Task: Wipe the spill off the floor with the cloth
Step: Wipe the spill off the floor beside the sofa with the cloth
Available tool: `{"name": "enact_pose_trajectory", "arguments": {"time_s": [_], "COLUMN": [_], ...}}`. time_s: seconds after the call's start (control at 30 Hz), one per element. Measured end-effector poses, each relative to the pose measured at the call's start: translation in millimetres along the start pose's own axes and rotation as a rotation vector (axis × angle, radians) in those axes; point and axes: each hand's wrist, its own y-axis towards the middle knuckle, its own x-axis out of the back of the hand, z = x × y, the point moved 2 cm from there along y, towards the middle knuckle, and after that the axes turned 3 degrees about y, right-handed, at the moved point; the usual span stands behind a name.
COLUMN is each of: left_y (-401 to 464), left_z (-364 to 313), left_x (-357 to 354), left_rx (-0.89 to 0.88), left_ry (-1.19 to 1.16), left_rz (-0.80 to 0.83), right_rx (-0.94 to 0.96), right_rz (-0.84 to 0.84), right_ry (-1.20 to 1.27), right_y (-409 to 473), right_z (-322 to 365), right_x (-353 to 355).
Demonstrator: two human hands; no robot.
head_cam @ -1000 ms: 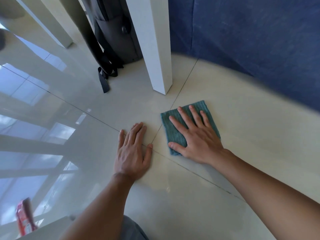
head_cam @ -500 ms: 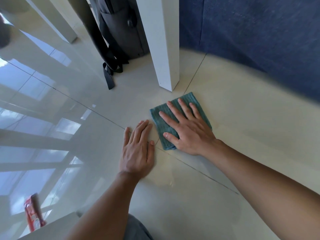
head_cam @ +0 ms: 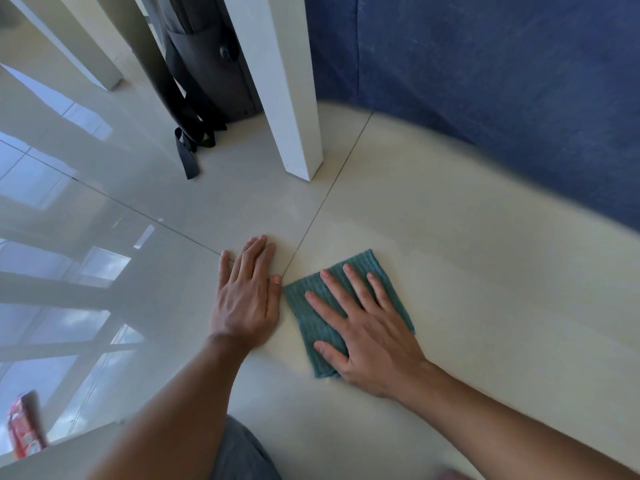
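- Down low, the floor (head_cam: pixel 450 237) fills most of what I can see: pale glossy tiles with thin grout lines, mirroring window light on the left side.
- Behind it hangs a blue fabric surface (head_cam: pixel 485 81), and a white post (head_cam: pixel 287 98) stands on the tiles near a dark bag (head_cam: pixel 207 71) with its strap trailing on the floor.
- Both forearms reach forward from a crouch, so I judge the weight is carried over the arms.
- Right hand (head_cam: pixel 370 334) lies flat on the cloth, fingers (head_cam: pixel 349 289) spread wide and pressing down rather than pinching, likely to keep the whole pad in contact as it slides.
- Left hand (head_cam: pixel 247 296) rests palm-down on bare tile, fingers close together, holding nothing; it looks like a brace.
- Folded teal cloth (head_cam: pixel 311 317) sits just right of the left thumb, beside the grout crossing, well clear of the post.
- No spill shows clearly; only faint dull smearing around the cloth, so wiping seems well along.
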Motion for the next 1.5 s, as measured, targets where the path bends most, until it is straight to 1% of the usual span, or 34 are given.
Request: {"name": "enact_pose_trajectory", "arguments": {"time_s": [0.17, 0.23, 0.33, 0.43, 0.63, 0.73, 0.87, 1.03, 1.17, 1.3, 1.37, 1.4, 1.5], "left_y": [-3.5, -3.6, -3.4, -3.2, -3.0, -2.9, 0.1, 4.9, 7.3, 14.1, 19.9, 23.4, 35.3], "left_z": [-4.8, -10.6, -26.1, -32.2, -33.7, -34.9, -38.5, -42.0, -54.1, -82.1, -102.9, -114.9, -153.9], "left_x": [-0.8, -1.3, -5.7, -8.1, -7.3, -7.2, -7.0, -5.5, -5.4, -10.1, -14.1, -16.4, -23.1], "left_rx": [0.003, 0.007, -0.039, -0.05, -0.038, -0.039, -0.02, -0.018, -0.042, -0.094, -0.125, -0.147, -0.201], "left_ry": [0.05, 0.056, 0.074, 0.072, 0.049, 0.057, 0.058, 0.065, 0.045, -0.004, -0.028, -0.042, -0.081], "left_rz": [0.04, 0.064, 0.116, 0.116, 0.089, 0.088, 0.081, 0.076, 0.081, 0.083, 0.075, 0.066, 0.032], "right_rx": [-0.027, -0.07, -0.147, -0.22, -0.454, -0.551, -0.558, -0.548, -0.539, -0.529, -0.515, -0.512, -0.58], "right_rz": [-0.004, -0.021, -0.046, -0.081, -0.159, -0.173, -0.187, -0.288, -0.293, -0.304, -0.357, -0.42, -0.691], "right_ry": [0.002, -0.006, -0.013, -0.014, -0.033, -0.032, -0.006, 0.144, 0.143, 0.154, 0.237, 0.318, 0.608], "right_y": [-16.9, -25.2, -41.2, -58.7, -90.3, -97.7, -97.1, -97.1, -96.7, -98.1, -98.7, -99.4, -108.1], "right_z": [-17.0, -27.5, -47.3, -72.2, -137.0, -158.1, -160.6, -162.8, -162.5, -161.3, -162.4, -163.1, -167.7], "right_x": [5.6, 8.2, 13.0, 17.6, 31.9, 38.3, 38.7, 41.3, 40.9, 42.2, 42.6, 44.1, 56.4]}}
